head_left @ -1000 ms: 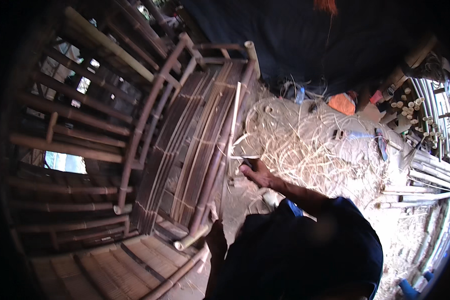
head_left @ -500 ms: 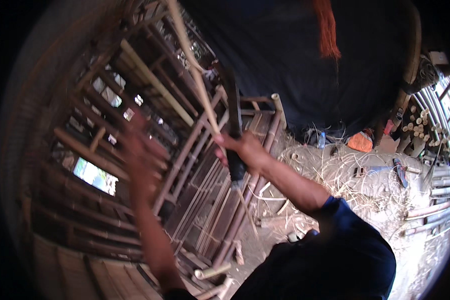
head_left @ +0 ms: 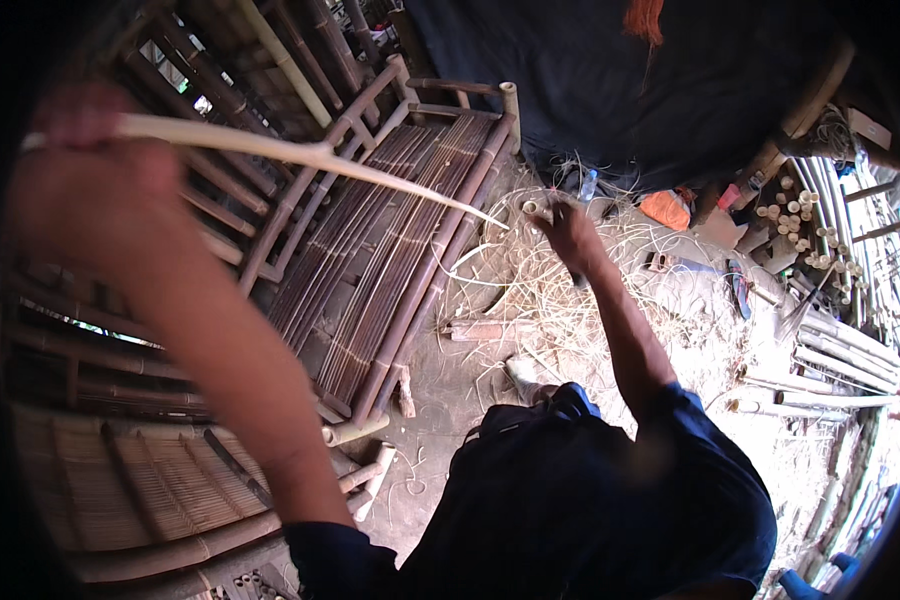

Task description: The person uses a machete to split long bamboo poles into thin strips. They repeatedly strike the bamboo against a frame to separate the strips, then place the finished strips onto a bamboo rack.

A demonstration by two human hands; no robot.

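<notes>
A long pale bamboo strip point(head_left: 380, 174) runs from the upper left, slanting down toward the middle, with a node partway along. My left hand point(head_left: 105, 165), blurred by motion, is closed round its thick end. The strip's thin tip ends just short of my right hand point(head_left: 570, 235). That hand is closed round a knife point(head_left: 579, 281); only a dark bit of its handle shows below the fingers, and I cannot make out the blade. Under the strip stands a bamboo bench point(head_left: 430, 265) with a slatted seat.
Pale shavings point(head_left: 570, 320) cover the floor right of the bench. A saw point(head_left: 685, 264), an orange bag point(head_left: 667, 209) and a water bottle point(head_left: 589, 185) lie beyond. Bamboo poles point(head_left: 845, 350) are stacked at the right. A dark sheet point(head_left: 620, 120) hangs at the back.
My left hand has swung from beside the strip to its thick end at the upper left. The strip has turned from steep to nearly level. My right hand has moved right with the knife, off the strip.
</notes>
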